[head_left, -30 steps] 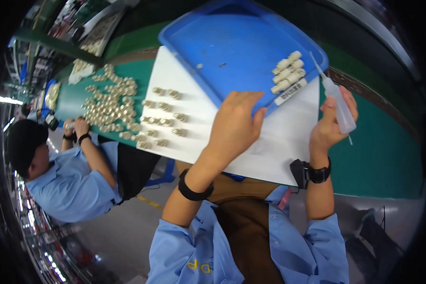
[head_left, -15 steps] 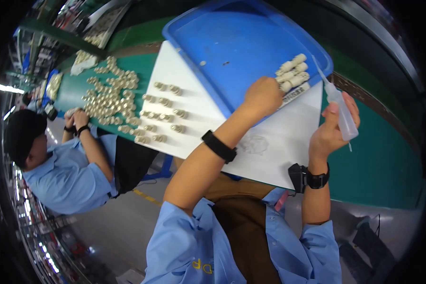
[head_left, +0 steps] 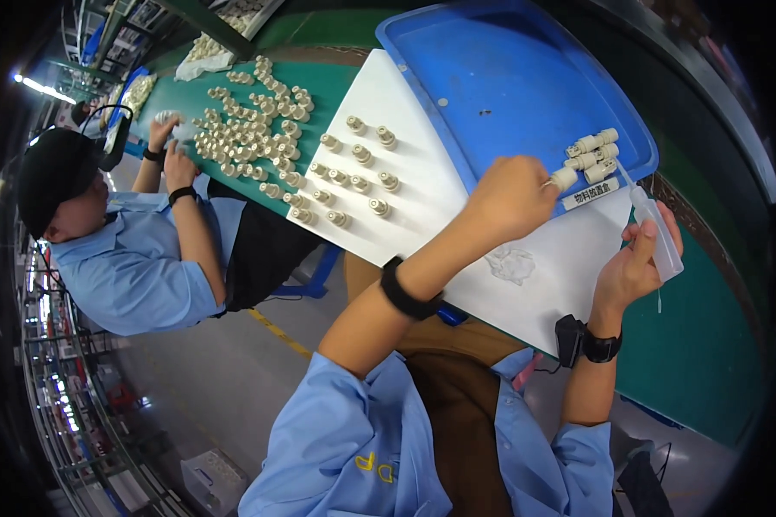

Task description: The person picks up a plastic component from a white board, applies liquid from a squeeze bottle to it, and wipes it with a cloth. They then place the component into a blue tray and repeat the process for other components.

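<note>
My left hand (head_left: 516, 200) is closed at the near edge of the blue tray (head_left: 500, 60), its fingertips pinching a short cream cylindrical fitting (head_left: 564, 178). Just past it, several more cream fittings (head_left: 593, 156) lie bunched in the tray's near right corner. A translucent squeeze bottle (head_left: 660, 241) with a long thin nozzle is wrapped in the fingers of my right hand (head_left: 636, 263). The bottle is tilted, and its nozzle points up toward the bunched fittings.
On the white board (head_left: 422, 202) stand several upright fittings (head_left: 362, 155). Many more fittings (head_left: 254, 129) crowd the green table to the left, where a co-worker (head_left: 138, 233) sits using both hands. A crumpled clear plastic piece (head_left: 510, 264) lies on the board near me.
The whole view has shifted, so the tray and board appear further right. My left hand now shows a fitting at its fingertips, apart from the bunch. My right hand still holds the bottle.
</note>
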### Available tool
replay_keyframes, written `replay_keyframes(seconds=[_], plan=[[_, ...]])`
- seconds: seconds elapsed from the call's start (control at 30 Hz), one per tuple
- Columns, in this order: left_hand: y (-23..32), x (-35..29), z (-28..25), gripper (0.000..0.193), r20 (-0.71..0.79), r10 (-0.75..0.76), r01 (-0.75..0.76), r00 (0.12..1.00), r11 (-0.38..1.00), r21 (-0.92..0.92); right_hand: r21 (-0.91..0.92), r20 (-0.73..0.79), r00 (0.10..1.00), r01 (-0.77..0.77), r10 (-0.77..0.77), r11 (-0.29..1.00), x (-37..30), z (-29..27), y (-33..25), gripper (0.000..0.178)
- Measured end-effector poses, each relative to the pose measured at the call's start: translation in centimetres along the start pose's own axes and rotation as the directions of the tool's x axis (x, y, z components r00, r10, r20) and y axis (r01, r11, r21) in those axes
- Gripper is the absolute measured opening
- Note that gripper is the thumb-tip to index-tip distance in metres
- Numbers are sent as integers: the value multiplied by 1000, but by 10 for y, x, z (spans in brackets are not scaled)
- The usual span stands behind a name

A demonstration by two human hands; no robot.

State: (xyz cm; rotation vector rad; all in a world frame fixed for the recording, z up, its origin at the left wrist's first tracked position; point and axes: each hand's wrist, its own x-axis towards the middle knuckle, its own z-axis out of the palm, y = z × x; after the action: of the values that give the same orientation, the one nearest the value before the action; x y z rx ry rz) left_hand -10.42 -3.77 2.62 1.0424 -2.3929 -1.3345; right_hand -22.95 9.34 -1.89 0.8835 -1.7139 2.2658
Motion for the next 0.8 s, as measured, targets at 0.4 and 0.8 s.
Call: replay_keyframes(seconds=[0.4, 0.8], plan=[[-68, -88, -9, 16, -648, 39, -140, 760, 984, -106, 271, 507, 860, -95, -58, 958, -28, 4, -13, 35], [-58, -86, 9, 21, -508, -91, -145, 856, 902, -407, 212, 510, 819, 176, -263, 961, -28, 8, -19, 35]])
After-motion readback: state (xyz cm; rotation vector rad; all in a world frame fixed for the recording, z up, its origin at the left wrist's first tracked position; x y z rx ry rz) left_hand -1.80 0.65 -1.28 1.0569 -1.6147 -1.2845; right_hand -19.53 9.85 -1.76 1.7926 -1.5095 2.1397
